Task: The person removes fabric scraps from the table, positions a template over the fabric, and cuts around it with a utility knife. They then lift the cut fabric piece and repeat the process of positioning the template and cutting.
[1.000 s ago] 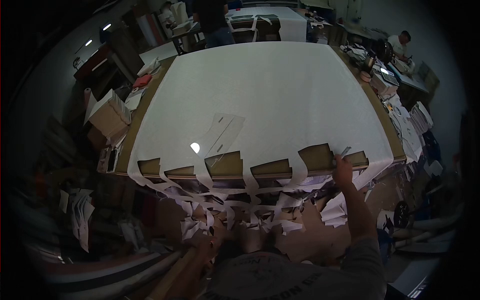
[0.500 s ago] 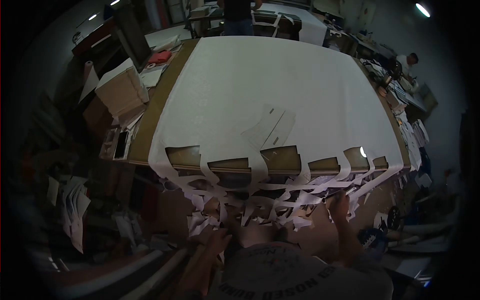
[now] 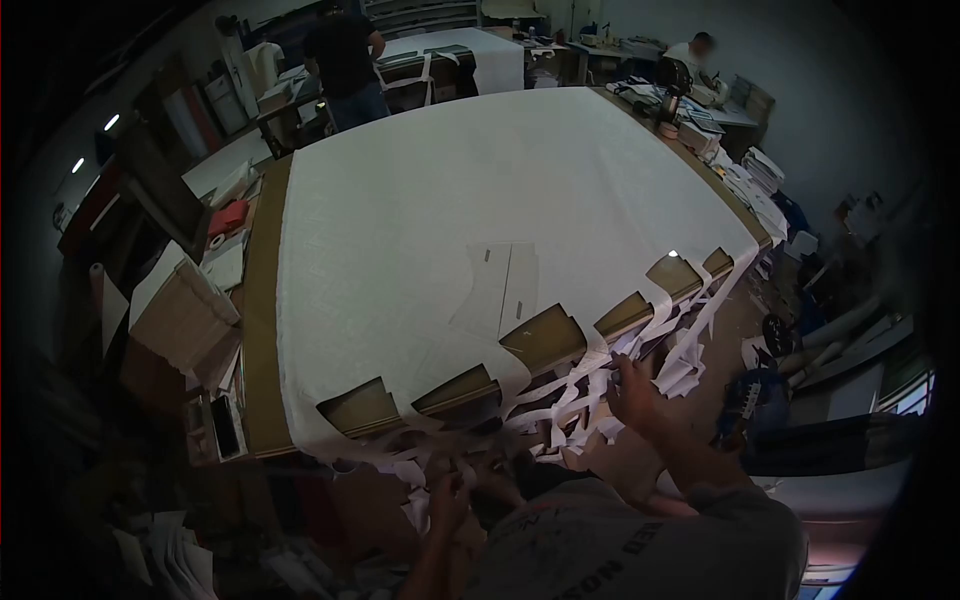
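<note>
A large white cloth sheet [image 3: 450, 190] covers the table, its near edge cut into gaps with narrow strips hanging over the front. My right hand [image 3: 630, 395] is at the table's front edge, fingers closed by the hanging white strips [image 3: 570, 405] and seemingly gripping one. Lower and to the left, my left hand [image 3: 448, 498] is held in front of my body below the table edge, its fingers curled together; what is in them is too dark to tell. A clear pattern template [image 3: 505, 285] with dark marks lies flat on the sheet.
Brown table board [image 3: 265, 330] shows along the left, with a phone [image 3: 226, 425] at its near corner and a paper stack [image 3: 180, 310] beside it. Offcuts [image 3: 680, 370] hang and lie below the front edge. One person [image 3: 345, 60] stands behind; another [image 3: 700, 65] sits at the far right.
My view has turned, so the table appears slanted and lower at the left. My right hand remains by the strips; my left hand is raised closer to the table edge.
</note>
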`<state>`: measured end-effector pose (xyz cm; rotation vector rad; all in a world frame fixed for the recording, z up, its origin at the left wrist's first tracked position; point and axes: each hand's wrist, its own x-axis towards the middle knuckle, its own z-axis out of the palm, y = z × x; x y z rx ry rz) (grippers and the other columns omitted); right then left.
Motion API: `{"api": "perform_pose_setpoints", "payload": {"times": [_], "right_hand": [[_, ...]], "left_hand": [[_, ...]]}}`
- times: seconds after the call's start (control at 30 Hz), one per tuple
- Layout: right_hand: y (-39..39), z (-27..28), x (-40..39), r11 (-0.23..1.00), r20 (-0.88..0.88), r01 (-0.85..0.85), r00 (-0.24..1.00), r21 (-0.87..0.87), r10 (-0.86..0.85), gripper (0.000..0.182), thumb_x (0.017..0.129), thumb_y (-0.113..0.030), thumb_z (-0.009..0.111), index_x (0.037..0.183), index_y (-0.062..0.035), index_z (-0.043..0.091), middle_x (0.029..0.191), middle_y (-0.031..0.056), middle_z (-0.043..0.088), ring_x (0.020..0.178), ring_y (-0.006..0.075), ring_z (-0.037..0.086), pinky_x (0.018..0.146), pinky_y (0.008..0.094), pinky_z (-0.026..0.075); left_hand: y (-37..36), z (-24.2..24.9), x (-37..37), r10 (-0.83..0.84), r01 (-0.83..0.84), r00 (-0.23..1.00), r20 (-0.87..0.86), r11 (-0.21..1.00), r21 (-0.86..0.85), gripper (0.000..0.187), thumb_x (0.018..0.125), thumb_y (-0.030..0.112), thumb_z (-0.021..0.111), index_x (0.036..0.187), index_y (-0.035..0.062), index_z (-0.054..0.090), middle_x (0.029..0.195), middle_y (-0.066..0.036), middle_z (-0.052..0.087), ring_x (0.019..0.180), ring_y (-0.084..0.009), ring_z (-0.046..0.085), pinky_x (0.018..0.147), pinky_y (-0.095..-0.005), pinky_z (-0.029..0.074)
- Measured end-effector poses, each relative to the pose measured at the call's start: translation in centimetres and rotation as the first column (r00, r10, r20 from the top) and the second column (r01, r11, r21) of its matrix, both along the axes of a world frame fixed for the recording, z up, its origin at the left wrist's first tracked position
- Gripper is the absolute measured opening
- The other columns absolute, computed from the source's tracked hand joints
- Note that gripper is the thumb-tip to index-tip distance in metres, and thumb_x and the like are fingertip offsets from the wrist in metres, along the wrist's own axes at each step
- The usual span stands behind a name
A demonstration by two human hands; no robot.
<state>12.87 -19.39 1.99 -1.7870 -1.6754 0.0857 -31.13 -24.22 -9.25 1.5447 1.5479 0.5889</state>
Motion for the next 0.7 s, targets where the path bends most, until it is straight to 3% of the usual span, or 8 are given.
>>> {"api": "perform_pose_setpoints", "payload": {"times": [0.1, 0.13, 0.17, 0.3, 0.37, 0.47, 0.57, 0.7], "right_hand": [[3.2, 0.0, -2.2, 0.997, -0.025, -0.073, 0.997, 0.021, 0.074, 0.046, 0.081, 0.004, 0.07, 0.122, -0.0064, 0.054, 0.134, 0.0259, 0.062, 0.112, 0.0471, 0.059, 0.096, 0.0525, 0.051], [4.4, -0.1, -2.6, 0.996, -0.067, -0.057, 0.996, -0.064, 0.052, 0.041, 0.081, 0.004, 0.069, 0.118, -0.0061, 0.054, 0.137, 0.0259, 0.062, 0.119, 0.0478, 0.058, 0.102, 0.0521, 0.049], [5.7, -0.2, -3.1, 0.997, -0.122, -0.08, 0.99, -0.016, 0.077, 0.039, 0.082, 0.004, 0.069, 0.117, -0.0063, 0.054, 0.138, 0.0259, 0.062, 0.122, 0.0481, 0.058, 0.103, 0.0521, 0.049], [10.4, -1.9, -3.6, 0.983, -0.196, -0.151, 0.966, 0.107, 0.17, 0.035, 0.083, 0.001, 0.068, 0.114, -0.0068, 0.053, 0.137, 0.0259, 0.064, 0.127, 0.0486, 0.057, 0.105, 0.052, 0.048], [12.0, -2.0, -3.8, 0.981, -0.247, -0.163, 0.951, 0.102, 0.184, 0.035, 0.083, 0.0, 0.069, 0.114, -0.0064, 0.054, 0.137, 0.0257, 0.064, 0.127, 0.0481, 0.057, 0.106, 0.0517, 0.047], [14.5, -3.1, -4.1, 0.97, -0.257, -0.197, 0.939, 0.144, 0.229, 0.033, 0.084, -0.001, 0.069, 0.114, -0.0059, 0.055, 0.138, 0.0262, 0.064, 0.127, 0.0474, 0.058, 0.107, 0.0516, 0.047], [16.0, -2.7, -5.1, 0.97, -0.266, -0.166, 0.941, 0.176, 0.209, 0.038, 0.081, 0.0, 0.07, 0.116, -0.0061, 0.055, 0.135, 0.0285, 0.064, 0.12, 0.0472, 0.061, 0.103, 0.0524, 0.048], [18.0, -3.0, -7.0, 0.974, -0.283, -0.132, 0.942, 0.185, 0.182, 0.041, 0.08, -0.001, 0.071, 0.118, -0.0051, 0.057, 0.135, 0.0268, 0.064, 0.122, 0.0464, 0.059, 0.104, 0.0522, 0.048]], "left_hand": [[0.4, 0.7, 0.6, -0.024, 0.024, 1.0, -0.005, 1.0, 0.0, 0.036, 0.096, 0.024, 0.072, 0.126, 0.0037, 0.068, 0.114, -0.017, 0.073, 0.106, -0.0308, 0.072, 0.092, -0.0398, 0.056], [0.0, -0.7, 0.0, 0.008, -0.008, 0.998, 0.064, 1.0, -0.004, 0.035, 0.097, 0.023, 0.072, 0.126, 0.0028, 0.067, 0.113, -0.018, 0.073, 0.106, -0.03, 0.072, 0.092, -0.0393, 0.056], [0.0, -1.7, -0.5, 0.039, -0.039, 0.99, 0.136, 0.999, -0.008, 0.035, 0.098, 0.023, 0.071, 0.125, 0.0018, 0.067, 0.112, -0.018, 0.073, 0.105, -0.0292, 0.072, 0.092, -0.0388, 0.056], [1.4, -2.5, -3.1, 0.073, -0.068, 0.994, 0.078, 0.996, -0.065, 0.036, 0.098, 0.018, 0.071, 0.127, -0.0005, 0.065, 0.114, -0.018, 0.072, 0.106, -0.0262, 0.07, 0.092, -0.0382, 0.056], [2.2, -4.9, -4.0, 0.213, -0.214, 0.962, 0.173, 0.977, -0.013, 0.036, 0.098, 0.014, 0.07, 0.129, -0.0025, 0.062, 0.116, -0.017, 0.071, 0.107, -0.0238, 0.068, 0.092, -0.037, 0.056], [4.1, 0.6, -3.3, 0.221, -0.223, 0.965, 0.14, 0.975, -0.001, 0.036, 0.098, 0.013, 0.069, 0.13, -0.003, 0.062, 0.117, -0.017, 0.07, 0.107, -0.0234, 0.068, 0.091, -0.0366, 0.056], [7.9, 10.0, 0.6, 0.242, -0.242, 0.965, 0.1, 0.97, -0.007, 0.035, 0.099, 0.011, 0.068, 0.13, -0.0037, 0.061, 0.118, -0.017, 0.07, 0.106, -0.0228, 0.067, 0.091, -0.0359, 0.056], [11.4, 12.4, -1.9, 0.235, -0.234, 0.972, 0.003, 0.966, 0.109, 0.035, 0.099, 0.011, 0.067, 0.131, -0.0038, 0.061, 0.117, -0.018, 0.07, 0.104, -0.0249, 0.069, 0.09, -0.0371, 0.057]]}}
